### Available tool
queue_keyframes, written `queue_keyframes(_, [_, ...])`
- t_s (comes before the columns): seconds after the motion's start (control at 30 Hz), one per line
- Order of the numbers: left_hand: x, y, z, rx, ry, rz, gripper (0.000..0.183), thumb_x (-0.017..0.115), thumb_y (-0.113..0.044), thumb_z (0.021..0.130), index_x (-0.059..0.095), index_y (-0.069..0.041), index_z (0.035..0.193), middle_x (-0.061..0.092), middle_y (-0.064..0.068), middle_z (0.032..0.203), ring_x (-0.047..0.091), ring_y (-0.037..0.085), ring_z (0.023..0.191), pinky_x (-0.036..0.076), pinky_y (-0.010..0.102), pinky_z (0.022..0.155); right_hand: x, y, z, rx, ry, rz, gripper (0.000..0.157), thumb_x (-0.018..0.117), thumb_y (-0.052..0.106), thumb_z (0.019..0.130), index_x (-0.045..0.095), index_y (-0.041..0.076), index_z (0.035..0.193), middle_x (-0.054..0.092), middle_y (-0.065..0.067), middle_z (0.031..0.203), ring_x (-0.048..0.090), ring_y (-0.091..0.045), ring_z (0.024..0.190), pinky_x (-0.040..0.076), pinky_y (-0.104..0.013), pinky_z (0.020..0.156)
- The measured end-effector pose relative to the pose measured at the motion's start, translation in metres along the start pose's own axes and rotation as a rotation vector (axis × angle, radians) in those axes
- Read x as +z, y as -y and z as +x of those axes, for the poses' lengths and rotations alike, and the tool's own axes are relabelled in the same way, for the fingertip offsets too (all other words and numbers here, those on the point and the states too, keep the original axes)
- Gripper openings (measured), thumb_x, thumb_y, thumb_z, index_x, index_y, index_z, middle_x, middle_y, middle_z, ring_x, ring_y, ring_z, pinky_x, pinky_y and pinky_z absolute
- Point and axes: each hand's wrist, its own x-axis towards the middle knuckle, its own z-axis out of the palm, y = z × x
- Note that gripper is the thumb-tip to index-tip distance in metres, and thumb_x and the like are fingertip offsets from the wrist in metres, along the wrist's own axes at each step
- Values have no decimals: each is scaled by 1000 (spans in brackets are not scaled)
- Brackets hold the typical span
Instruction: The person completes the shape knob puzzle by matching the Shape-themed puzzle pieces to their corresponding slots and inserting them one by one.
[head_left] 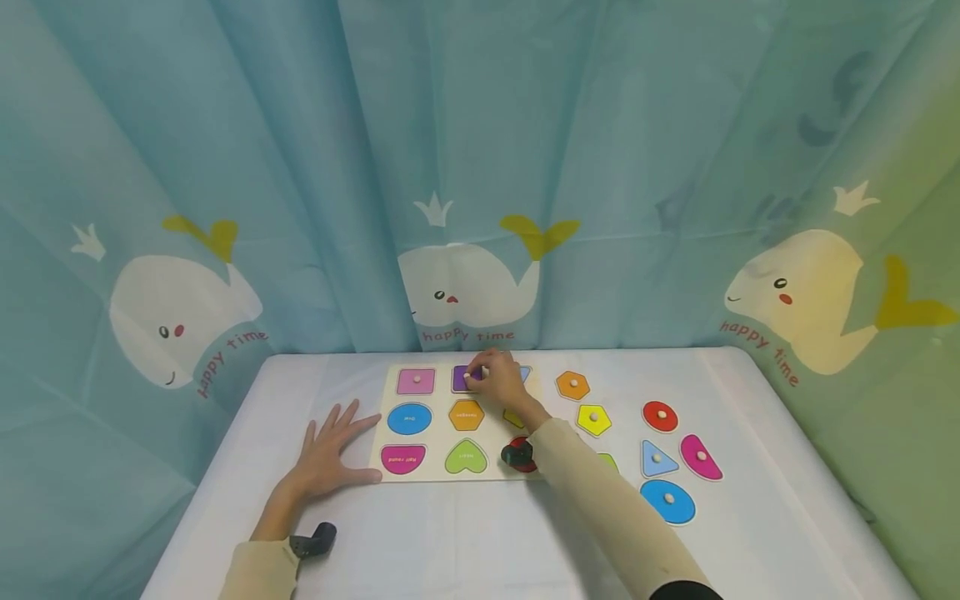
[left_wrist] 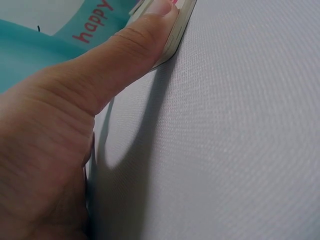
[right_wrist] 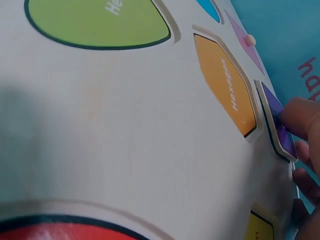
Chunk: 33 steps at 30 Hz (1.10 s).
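Observation:
My right hand (head_left: 501, 383) pinches a purple four-sided puzzle piece (right_wrist: 280, 120) by its knob at the far side of the wooden shape board (head_left: 440, 432). In the right wrist view the piece's thick edge shows slightly raised over the board's surface. Beside it, a pink rectangular piece (head_left: 416, 381) with a knob sits in its slot. My left hand (head_left: 326, 458) lies spread at the board's left end, its thumb (left_wrist: 135, 42) on the near corner and its fingertips near the left edge. Oval, hexagon, half-round and heart slots show their printed colours; my right arm covers part of the board.
Right of the board lie loose knobbed pieces: an orange hexagon (head_left: 573, 386), a yellow pentagon (head_left: 594, 419), a red circle (head_left: 660, 416), a blue triangle (head_left: 658, 458), a magenta half round (head_left: 701, 457) and a blue oval (head_left: 667, 502). My sleeve partly hides a green piece (head_left: 609, 460). A curtain (head_left: 480, 125) hangs behind.

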Motion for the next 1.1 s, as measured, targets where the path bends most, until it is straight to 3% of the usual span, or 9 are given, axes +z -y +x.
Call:
queue_keyframes(0.63, [-1, -3, -1, -12, 4, 6, 95, 89, -52, 70, 53, -15, 150, 25, 27, 165, 7, 54, 152, -6, 78, 114, 7, -4, -1, 46, 13, -13, 6, 78, 20, 90, 80, 14, 91, 68, -7, 121, 52, -32, 114, 38, -55, 99])
queue_keyframes(1.1, [-1, -3, -1, -12, 6, 8, 95, 89, -51, 71, 52, -15, 151, 25, 27, 165, 7, 54, 152, -6, 78, 114, 7, -7, 0, 24, 8, -14, 7, 77, 20, 89, 80, 15, 93, 68, -9, 124, 54, -34, 114, 37, -59, 102])
